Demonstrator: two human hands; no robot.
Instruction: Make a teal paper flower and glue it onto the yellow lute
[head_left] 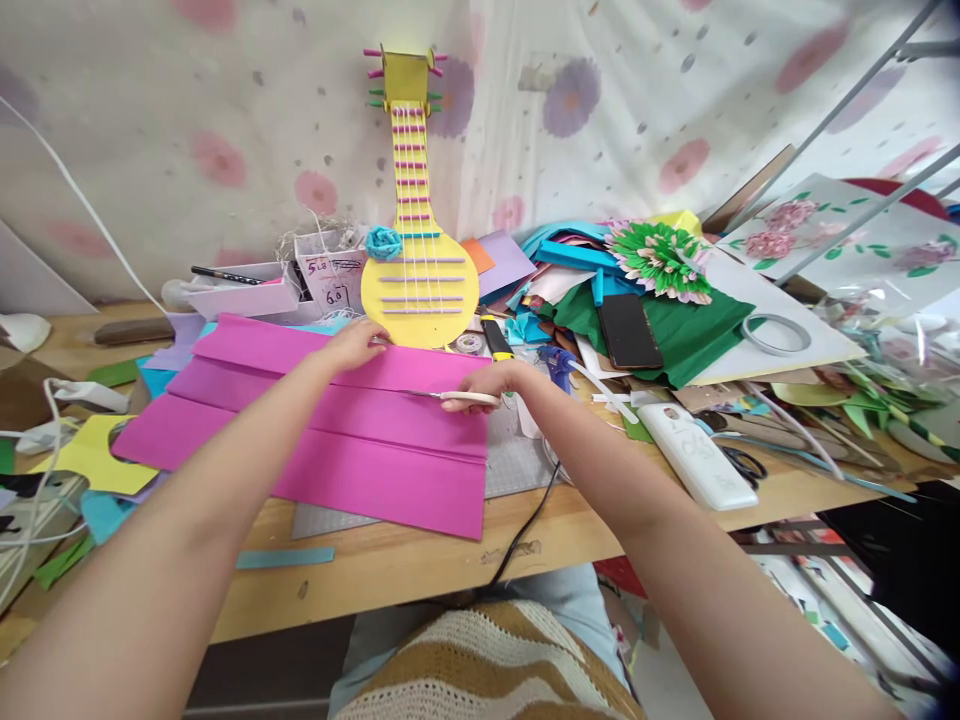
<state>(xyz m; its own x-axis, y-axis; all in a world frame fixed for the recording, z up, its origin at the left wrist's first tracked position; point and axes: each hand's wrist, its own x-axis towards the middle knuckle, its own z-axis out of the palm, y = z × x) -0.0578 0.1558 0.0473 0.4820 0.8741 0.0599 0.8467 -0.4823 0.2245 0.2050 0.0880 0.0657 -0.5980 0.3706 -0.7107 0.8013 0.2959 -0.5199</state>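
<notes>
A wide magenta sheet with several lengthwise creases lies across the table in front of me. With its fingers closed, my left hand holds the sheet's far edge. My right hand grips a pair of white-handled scissors near the sheet's right end. Their blades point left, along a crease; whether they are in the paper I cannot tell. Just behind the sheet, a yellow paper lute with pink frets and white strings leans against the curtain. Part of a grey cutting mat shows beneath the sheet.
Right of my right hand are a blue glue gun, a black phone, green paper and a white power bank-like block. Black-handled scissors lie beyond it. A black cable crosses the front edge. Paper scraps crowd both sides.
</notes>
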